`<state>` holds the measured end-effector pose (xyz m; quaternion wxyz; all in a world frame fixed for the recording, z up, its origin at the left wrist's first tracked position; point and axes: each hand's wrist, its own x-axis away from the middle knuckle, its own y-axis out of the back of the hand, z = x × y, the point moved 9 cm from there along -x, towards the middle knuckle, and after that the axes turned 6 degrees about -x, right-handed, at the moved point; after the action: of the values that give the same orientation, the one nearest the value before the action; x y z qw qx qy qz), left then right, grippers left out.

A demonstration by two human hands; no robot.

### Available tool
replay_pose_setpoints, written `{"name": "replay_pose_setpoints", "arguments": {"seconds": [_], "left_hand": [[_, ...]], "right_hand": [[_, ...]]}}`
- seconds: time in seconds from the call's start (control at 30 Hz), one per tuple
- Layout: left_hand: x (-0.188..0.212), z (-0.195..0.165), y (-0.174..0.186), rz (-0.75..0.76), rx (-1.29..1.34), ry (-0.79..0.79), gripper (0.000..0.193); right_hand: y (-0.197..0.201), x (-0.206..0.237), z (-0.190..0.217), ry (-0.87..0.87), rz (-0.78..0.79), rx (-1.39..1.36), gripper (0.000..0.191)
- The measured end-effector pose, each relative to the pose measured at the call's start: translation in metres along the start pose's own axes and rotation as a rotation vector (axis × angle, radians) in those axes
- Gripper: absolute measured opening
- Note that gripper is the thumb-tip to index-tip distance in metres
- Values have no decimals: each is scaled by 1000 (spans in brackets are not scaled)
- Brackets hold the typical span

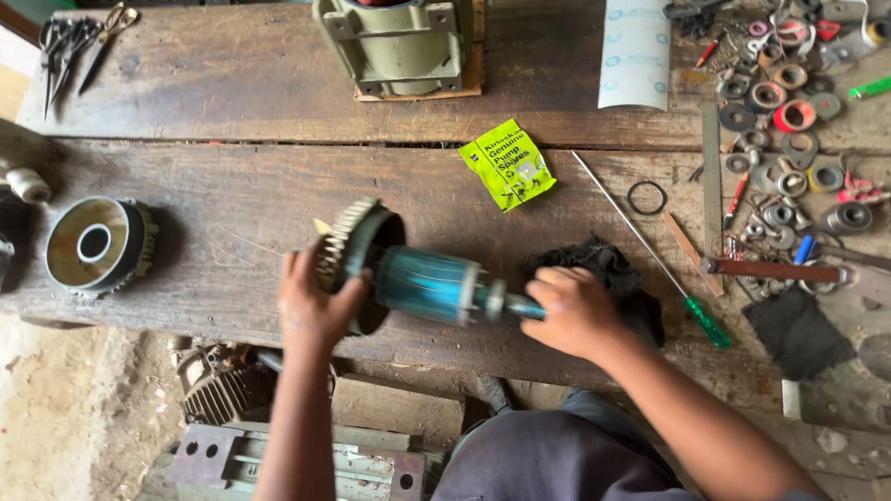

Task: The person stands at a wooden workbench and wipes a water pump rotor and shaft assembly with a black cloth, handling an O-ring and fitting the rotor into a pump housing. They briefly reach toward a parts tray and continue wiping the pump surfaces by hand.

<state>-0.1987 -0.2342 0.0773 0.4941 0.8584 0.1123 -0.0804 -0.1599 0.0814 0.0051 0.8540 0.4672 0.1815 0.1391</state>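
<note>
A teal motor rotor (429,285) lies crosswise over the wooden bench, its shaft pointing right. A round ribbed end cover (357,249) sits on the rotor's left end. My left hand (311,311) grips this cover from below. My right hand (574,311) is closed around the shaft end, just in front of a black rag (603,262).
A second round end cover (96,245) rests at the bench's left. A green motor housing (399,42) stands at the back. A yellow-green packet (507,163), a long green-handled screwdriver (650,252), scissors (70,44) and several washers and bearings (784,121) lie around.
</note>
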Motion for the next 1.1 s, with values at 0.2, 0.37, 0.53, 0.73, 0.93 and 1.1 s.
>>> {"name": "replay_pose_setpoints", "arguments": {"seconds": [0.2,0.37,0.53,0.73,0.93,1.1], "left_hand": [[40,-45,-28,30,207,23,69],[66,-93,-50,97,357,13,64],[76,-98,-78,175,457,56,64],[83,-48,-105,259,613,303,65],[71,-4,-98,143,371,206,57],[68,35,-102,173,223,258,57]], "right_hand": [[72,60,-33,-343,143,15,36],[135,104,-41,-481,82,50,40],[164,123,-25,-504,6,-120,41],[192,80,30,-246,-39,-154,38],[188,8,101,0,71,18,41],[161,-61,160,205,115,127,41]]}}
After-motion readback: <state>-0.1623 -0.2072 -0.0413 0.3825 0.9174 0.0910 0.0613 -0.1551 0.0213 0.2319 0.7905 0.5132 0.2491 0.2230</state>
